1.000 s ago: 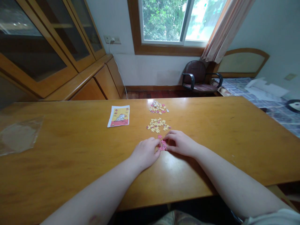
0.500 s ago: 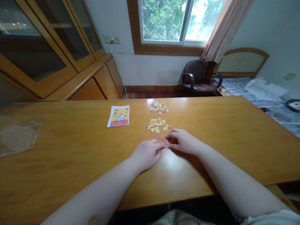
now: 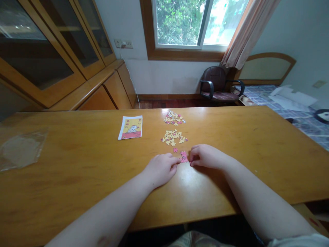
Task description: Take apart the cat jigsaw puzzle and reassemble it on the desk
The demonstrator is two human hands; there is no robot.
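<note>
1. A person's left hand (image 3: 160, 168) and right hand (image 3: 205, 156) meet over a small cluster of joined pink puzzle pieces (image 3: 184, 156), which lies flat on the wooden table (image 3: 77, 164) between them.
2. The right thumb and forefinger are pinched closed on the cluster's right edge. The left fingers are curled, their tips against its left edge; whether they actually grip it cannot be told.
3. One loose pink piece (image 3: 175, 150) sits just beyond the cluster. Farther off lie a pile of yellow pieces (image 3: 174, 137) and a mixed pile (image 3: 174, 118).
4. A printed picture card (image 3: 130, 127) lies to the left of the piles, and a clear plastic bag (image 3: 22, 147) lies near the table's left end.
5. Handling such small pieces likely goes best with the cluster kept flat on the table, one hand steadying it while the other presses gently straight down, so the joined tabs do not buckle or spring apart.
</note>
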